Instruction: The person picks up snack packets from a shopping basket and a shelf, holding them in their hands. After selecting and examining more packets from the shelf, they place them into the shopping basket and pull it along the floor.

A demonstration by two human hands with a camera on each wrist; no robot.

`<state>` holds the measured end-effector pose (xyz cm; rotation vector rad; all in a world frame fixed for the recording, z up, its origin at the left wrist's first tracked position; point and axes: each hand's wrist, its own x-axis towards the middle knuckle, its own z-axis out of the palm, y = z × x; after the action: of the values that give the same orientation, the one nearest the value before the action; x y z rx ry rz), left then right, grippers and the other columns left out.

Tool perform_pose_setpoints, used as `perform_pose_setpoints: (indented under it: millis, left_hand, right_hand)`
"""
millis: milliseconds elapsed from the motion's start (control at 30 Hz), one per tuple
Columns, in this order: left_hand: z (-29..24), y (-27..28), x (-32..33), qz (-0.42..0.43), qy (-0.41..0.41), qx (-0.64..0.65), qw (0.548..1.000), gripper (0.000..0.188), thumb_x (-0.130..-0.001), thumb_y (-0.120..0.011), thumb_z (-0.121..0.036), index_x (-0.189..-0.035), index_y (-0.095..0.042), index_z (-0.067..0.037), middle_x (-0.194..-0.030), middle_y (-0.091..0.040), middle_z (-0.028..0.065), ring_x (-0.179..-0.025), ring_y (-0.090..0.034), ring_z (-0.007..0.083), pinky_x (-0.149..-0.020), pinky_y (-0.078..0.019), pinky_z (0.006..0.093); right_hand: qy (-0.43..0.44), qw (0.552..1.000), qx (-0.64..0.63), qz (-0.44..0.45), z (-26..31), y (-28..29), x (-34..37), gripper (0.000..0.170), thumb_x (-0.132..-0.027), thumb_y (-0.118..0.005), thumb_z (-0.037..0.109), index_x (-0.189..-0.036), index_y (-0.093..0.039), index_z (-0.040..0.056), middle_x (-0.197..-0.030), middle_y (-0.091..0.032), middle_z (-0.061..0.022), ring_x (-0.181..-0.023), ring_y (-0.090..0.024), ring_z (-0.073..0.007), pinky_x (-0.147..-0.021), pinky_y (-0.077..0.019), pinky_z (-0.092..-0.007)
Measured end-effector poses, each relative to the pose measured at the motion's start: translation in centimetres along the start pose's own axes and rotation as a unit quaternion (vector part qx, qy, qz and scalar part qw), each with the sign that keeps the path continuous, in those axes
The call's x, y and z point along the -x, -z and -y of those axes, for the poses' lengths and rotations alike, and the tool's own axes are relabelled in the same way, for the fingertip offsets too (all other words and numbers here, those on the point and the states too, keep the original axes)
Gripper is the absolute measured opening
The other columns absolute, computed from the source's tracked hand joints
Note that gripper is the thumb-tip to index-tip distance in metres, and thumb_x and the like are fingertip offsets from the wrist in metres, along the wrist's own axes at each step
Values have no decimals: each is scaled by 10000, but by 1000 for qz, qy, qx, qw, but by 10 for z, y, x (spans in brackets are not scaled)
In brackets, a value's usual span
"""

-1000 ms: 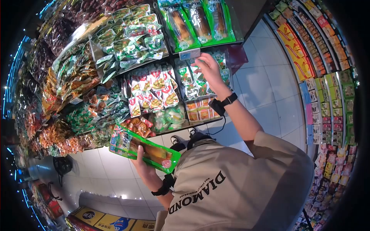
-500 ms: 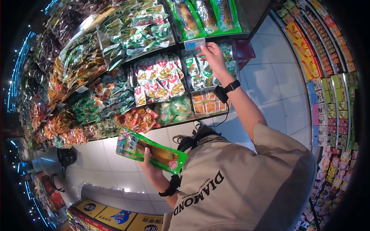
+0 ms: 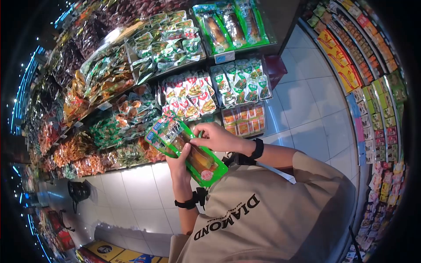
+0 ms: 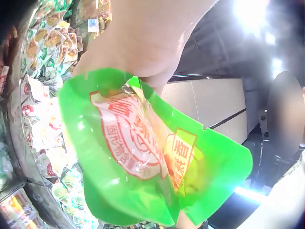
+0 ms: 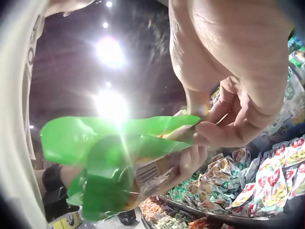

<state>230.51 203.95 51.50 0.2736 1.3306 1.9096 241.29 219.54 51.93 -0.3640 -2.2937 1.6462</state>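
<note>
My left hand [image 3: 179,164] grips a long green vacuum-sealed food packet [image 3: 202,161] from its near side, thumb lying over the clear window. Brown food shows through that window. At the packet's far long edge, my right hand [image 3: 215,136] pinches the green border between thumb and fingers, as the right wrist view shows up close on the packet [image 5: 71,136]. In the left wrist view, the near end of the packaging [image 4: 112,191] appears as two green flaps spread in a V, each with a printed label. The left palm is hidden beneath the packet.
Similar green packets [image 3: 232,27] lie in the upper shelf tray, above a price tag [image 3: 225,57]. Small white-and-red bags [image 3: 188,96] and white-and-green bags [image 3: 245,81] fill lower trays. A black stool-like object [image 3: 79,189] stands on the tiled floor [image 3: 136,186]. More stocked shelves [image 3: 381,114] run along the right.
My right hand has left the shelf's price tag and come down to the packet, pinching its edge. The left hand has raised the packet slightly toward the shelf and turned it more upright in view.
</note>
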Motion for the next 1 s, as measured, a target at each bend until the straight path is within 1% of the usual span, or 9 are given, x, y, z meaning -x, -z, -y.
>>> perform_pose_setpoints:
  millis: [167, 267, 367, 567, 633, 667, 767, 833, 1000]
  left_hand:
    - [-1, -6, -12, -14, 11, 89, 996, 360, -935, -662, -163, -1249, -542, -35, -1143, -630, 59, -1018, -624, 192, -890, -510, 337]
    - [-7, -4, -11, -41, 6, 110, 993, 348, -935, -661, -143, -1245, -540, -38, -1165, -621, 61, -1061, -608, 185, -922, -494, 334]
    - [-9, 0, -9, -25, -12, 98, 995, 336, -935, -662, -108, -1241, -541, -41, -1168, -620, 59, -1063, -608, 181, -917, -496, 335]
    - [-14, 1, -8, -17, -26, 72, 997, 312, -932, -673, -83, -1221, -568, -31, -1143, -636, 43, -1033, -620, 162, -903, -496, 320]
    - [-15, 0, -9, -22, -34, 70, 997, 317, -932, -674, -84, -1226, -567, -29, -1146, -636, 45, -1035, -619, 160, -901, -496, 318]
    - [-16, 0, -11, -28, -38, 70, 996, 322, -933, -675, -85, -1230, -565, -28, -1150, -636, 47, -1036, -619, 158, -898, -497, 316]
    - [-14, -2, -19, -29, -39, 65, 997, 334, -932, -680, -89, -1237, -564, -20, -1151, -640, 54, -1018, -620, 153, -886, -496, 316]
    - [-13, -9, -24, -27, -41, 55, 997, 331, -930, -684, -92, -1230, -569, -13, -1142, -644, 59, -1006, -622, 150, -883, -495, 316]
    - [-8, -34, -35, -36, -89, -38, 995, 268, -918, -708, -103, -1142, -615, 10, -1026, -669, 54, -879, -635, 126, -793, -504, 276]
  right_hand:
    - [-3, 985, -114, -127, -2, 24, 0, 170, -967, -625, 102, -886, -485, 49, -778, -529, 26, -712, -489, -31, -602, -412, -226]
    - [51, 945, -163, -281, 6, 104, -35, 133, -964, -610, 81, -891, -501, 103, -743, -504, 49, -667, -462, -41, -570, -380, -238]
    - [80, 911, -1, -404, 7, 226, -84, 130, -957, -614, 85, -871, -517, 85, -698, -520, 28, -643, -455, -42, -553, -361, -246]
    - [-34, 852, 258, -454, -60, 344, -160, 170, -860, -699, 137, -958, -591, 49, -753, -623, -130, -752, -639, -290, -686, -502, -425]
    - [109, 663, 487, -558, -55, 313, -149, 259, -808, -714, 121, -1036, -610, 57, -914, -633, -163, -944, -627, -360, -827, -504, -432]
    - [119, 736, 424, -515, -43, 291, -139, 290, -793, -698, 90, -1067, -607, 64, -1018, -612, -157, -1032, -594, -350, -888, -480, -418]
    - [40, 977, 87, -189, -4, 179, -95, 170, -902, -719, 189, -888, -648, 35, -849, -685, -32, -757, -635, -117, -667, -516, -280]
    - [-48, 995, -82, 35, 21, 104, -53, 247, -893, -750, 273, -932, -670, 43, -874, -683, -25, -638, -623, -95, -605, -518, -264]
    - [-4, 999, 52, 3, 24, 25, -19, 274, -848, -779, 181, -1000, -612, 25, -889, -614, -18, -680, -594, -73, -586, -462, -238]
